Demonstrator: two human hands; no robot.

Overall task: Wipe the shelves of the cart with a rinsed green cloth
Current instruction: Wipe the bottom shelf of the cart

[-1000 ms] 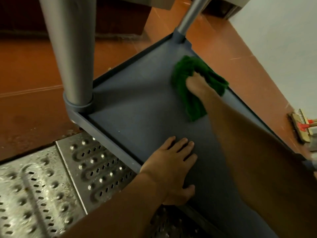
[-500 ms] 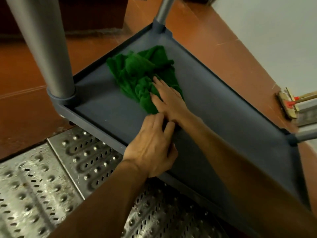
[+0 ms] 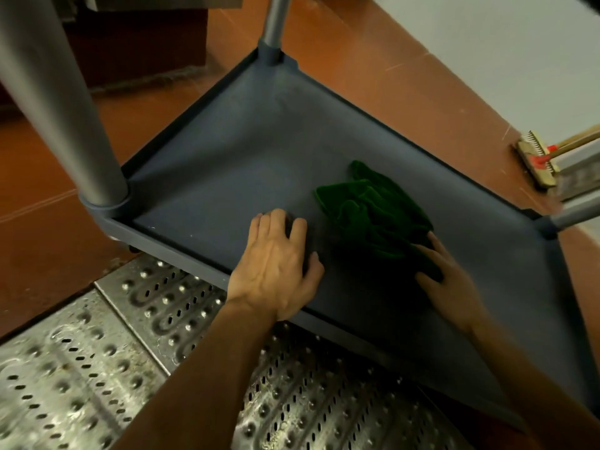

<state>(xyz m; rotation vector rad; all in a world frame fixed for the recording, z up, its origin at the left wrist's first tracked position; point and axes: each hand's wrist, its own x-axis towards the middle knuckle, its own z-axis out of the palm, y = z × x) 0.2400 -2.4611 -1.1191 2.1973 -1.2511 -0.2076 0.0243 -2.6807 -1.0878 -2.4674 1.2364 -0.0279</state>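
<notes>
Two bare hands are working on the dark grey bottom shelf [image 3: 227, 151] of the cart. The left hand [image 3: 276, 267] is lying flat on the shelf just inside its near rim, fingers straight and close together, thumb spread to the side, gripping nothing. The right hand [image 3: 451, 280], somewhat blurred, is holding the near end of the green cloth [image 3: 373, 216], a fold of it sitting between the thumb and the fingers. The cloth is lying bunched on the right half of the shelf, apart from the left hand and reaching toward the far rim. A thick grey post [image 3: 65, 108] is rising from the shelf's left corner. The cart is standing partly over a perforated metal grate [image 3: 97, 368] and partly on red-brown floor [image 3: 373, 60], and a scrubbing brush [image 3: 535, 160] is lying by the pale wall [image 3: 503, 43].
</notes>
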